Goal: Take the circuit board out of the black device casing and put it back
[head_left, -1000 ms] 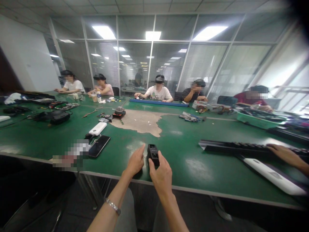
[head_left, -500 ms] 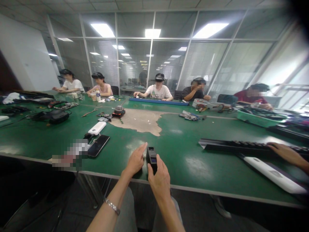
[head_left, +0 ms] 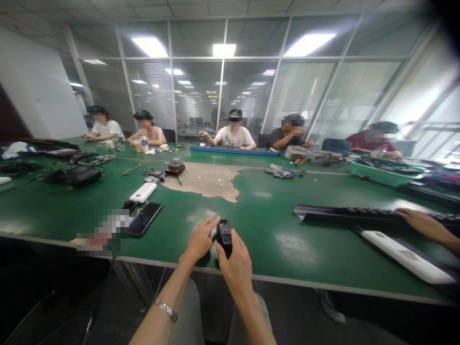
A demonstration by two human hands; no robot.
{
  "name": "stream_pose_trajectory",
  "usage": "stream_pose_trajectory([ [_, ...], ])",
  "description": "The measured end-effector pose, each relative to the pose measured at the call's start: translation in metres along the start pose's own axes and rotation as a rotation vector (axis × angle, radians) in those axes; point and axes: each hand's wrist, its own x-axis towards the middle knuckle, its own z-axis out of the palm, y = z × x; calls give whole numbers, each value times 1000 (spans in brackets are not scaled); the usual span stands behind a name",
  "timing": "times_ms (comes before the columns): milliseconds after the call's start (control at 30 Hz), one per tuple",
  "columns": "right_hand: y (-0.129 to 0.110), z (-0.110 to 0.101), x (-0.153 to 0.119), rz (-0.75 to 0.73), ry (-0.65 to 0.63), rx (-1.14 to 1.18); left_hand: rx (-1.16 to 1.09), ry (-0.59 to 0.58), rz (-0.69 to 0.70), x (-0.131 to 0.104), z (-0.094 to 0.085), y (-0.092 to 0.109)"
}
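A small black box-shaped device with a little dark bluish display stands on the green table near its front edge. My right hand grips it from the right and the near side, thumb on the left and fingers along the right. On the other side, my left hand has its fingers stretched forward, with the fingertips at the device's far left edge. Whether they press on it I cannot tell. The device's lower part is partly hidden by my right hand.
To the left lie a black phone and a white power bank. A co-worker's hand rests on a long black rail at right, beside a white elongated device. Several people sit across the table.
My left fingertips have come in to the device's far left edge, where a gap showed before. My right hand keeps its hold. The whole view has shifted slightly.
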Motion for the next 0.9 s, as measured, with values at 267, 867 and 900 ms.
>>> stream_pose_trajectory([
  [267,-2,2,-1,38,25,22,-25,78,37,-1,6,-9],
  [867,58,-44,22,233,78,-115,6,64,8,-3,9,-11],
  [900,62,-43,19,232,72,-123,6,64,5,-2,9,-11],
])
